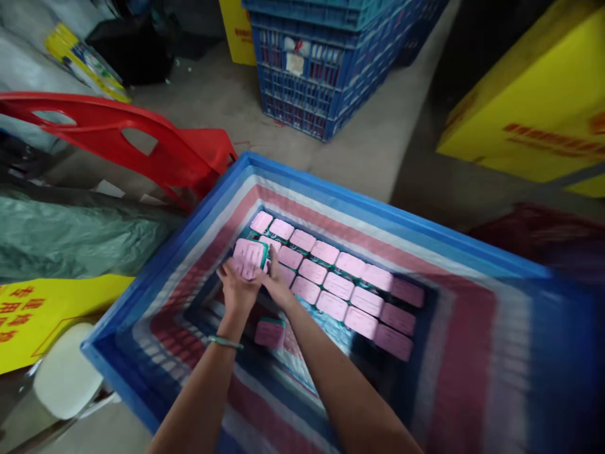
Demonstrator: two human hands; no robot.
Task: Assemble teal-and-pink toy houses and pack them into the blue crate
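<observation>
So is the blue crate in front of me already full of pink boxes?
No, the pink boxes cover only the far part of the blue crate.

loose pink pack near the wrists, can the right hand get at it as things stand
Probably yes, once freed: the loose pink pack lies uncovered just beneath the right hand, which now shares a pink stack with the left hand.

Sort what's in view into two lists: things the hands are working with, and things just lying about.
In hand:
- left hand and right hand, both on a pink pack
- rows of pink packs laid in the crate
- lone pink pack near the wrists
- blue lined crate

Lying about:
- red plastic chair
- stacked blue crates
- yellow cartons
- green sheet
</observation>
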